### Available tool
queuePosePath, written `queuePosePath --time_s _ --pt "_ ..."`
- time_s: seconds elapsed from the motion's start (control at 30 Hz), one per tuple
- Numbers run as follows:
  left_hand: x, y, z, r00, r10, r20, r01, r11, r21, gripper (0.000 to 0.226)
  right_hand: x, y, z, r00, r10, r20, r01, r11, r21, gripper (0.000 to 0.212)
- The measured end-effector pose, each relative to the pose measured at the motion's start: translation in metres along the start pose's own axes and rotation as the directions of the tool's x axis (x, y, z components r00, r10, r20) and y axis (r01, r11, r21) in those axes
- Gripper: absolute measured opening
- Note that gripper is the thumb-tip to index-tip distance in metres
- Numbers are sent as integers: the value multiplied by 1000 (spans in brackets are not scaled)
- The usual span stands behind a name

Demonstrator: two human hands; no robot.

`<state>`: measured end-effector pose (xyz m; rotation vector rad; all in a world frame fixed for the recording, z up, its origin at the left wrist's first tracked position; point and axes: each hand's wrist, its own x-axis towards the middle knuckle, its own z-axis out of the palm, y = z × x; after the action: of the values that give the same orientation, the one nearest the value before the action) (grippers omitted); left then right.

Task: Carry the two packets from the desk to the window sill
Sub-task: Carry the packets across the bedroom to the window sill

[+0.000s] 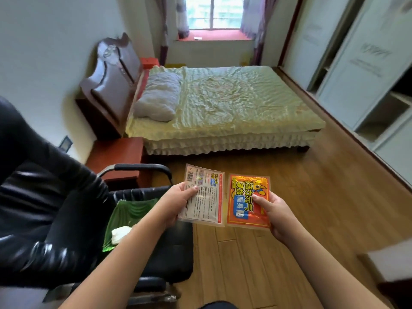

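Two hands are out in front, each w/ one packet. The left hand (176, 198) has its grip clamped on the white packet (204, 196), thumb on top near the left edge. This packet shows its back side: small print & a barcode in the top corner. The right hand (275, 210) has its grip clamped on the red packet (246, 200), thumb on top at the right edge. That one is red & orange w/ big yellow letters & a blue band.

Both packets are up in the air over the wood floor (301, 219), held flat, side by side, just about touching along their long edges. The white one is on the left, the red one on the right.

The window sill (214, 36) is far off at the other end of the room, red, under the window (214, 12), w/ a small white thing on it. Curtains (256, 21) hang at both sides. Between the hands & the sill is a big bed (234, 103) w/ a pale yellow cover, a white pillow (159, 97) & a dark wood headboard (111, 74).

On the left is a black chair (55, 208). On its seat lies a green dish (124, 217) w/ something white in it. A red bedside stand (118, 157) sits next to the bed. White closets (361, 63) run along the right wall.
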<state>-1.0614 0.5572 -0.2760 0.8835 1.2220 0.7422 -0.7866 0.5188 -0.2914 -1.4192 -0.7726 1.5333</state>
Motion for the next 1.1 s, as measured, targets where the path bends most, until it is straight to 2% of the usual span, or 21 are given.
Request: queuePosePath --time_s 0.2,0.47,0.77,1.1 --pt "54 17 36 991 -26 131 16 997 79 22 1 -1 -42 986 -45 -158 56 996 65 23" --pt "112 35 135 953 -42 299 -11 985 173 21 8 -13 -130 936 -57 -346 120 979 163 17" --pt "165 60 265 907 -115 404 40 981 187 24 30 -49 -248 928 -48 -369 160 947 278 16" --pt "217 87 342 904 -128 408 46 977 206 24 63 -81 -324 912 -34 -410 188 921 341 15"
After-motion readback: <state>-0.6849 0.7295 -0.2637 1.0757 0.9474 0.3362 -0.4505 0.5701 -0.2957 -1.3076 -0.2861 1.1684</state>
